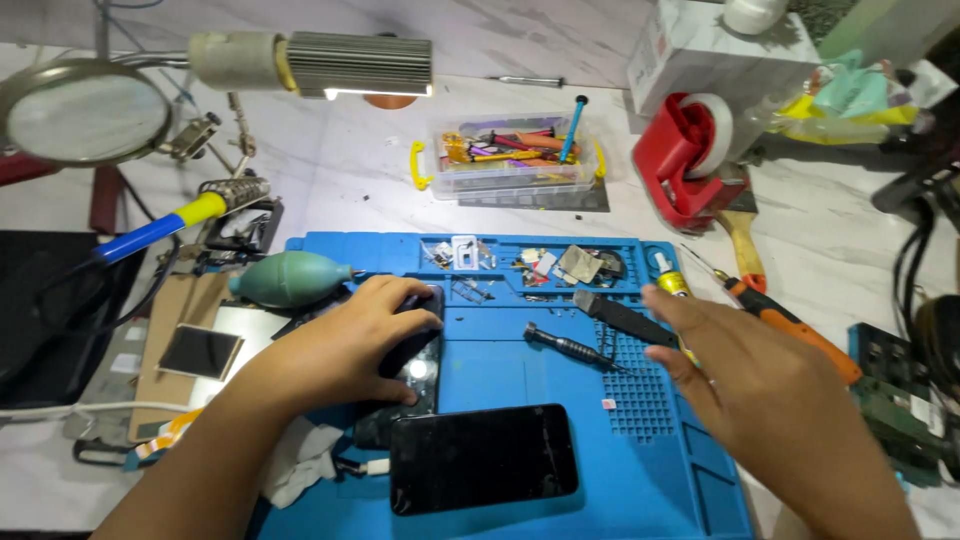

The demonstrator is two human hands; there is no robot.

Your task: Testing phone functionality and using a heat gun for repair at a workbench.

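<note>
I see a white marble-patterned worktop under bright lamp light; the ribbed work lamp sits at eleven o'clock, with a magnifying lens at ten o'clock.

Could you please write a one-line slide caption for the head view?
Left hand presses a dark phone on a blue repair mat; right hand hovers nearby.

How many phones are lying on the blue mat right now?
2: one dark phone under the left hand, and a second phone lying screen-up just below it near the mat's front edge. Others may be hidden.
</note>
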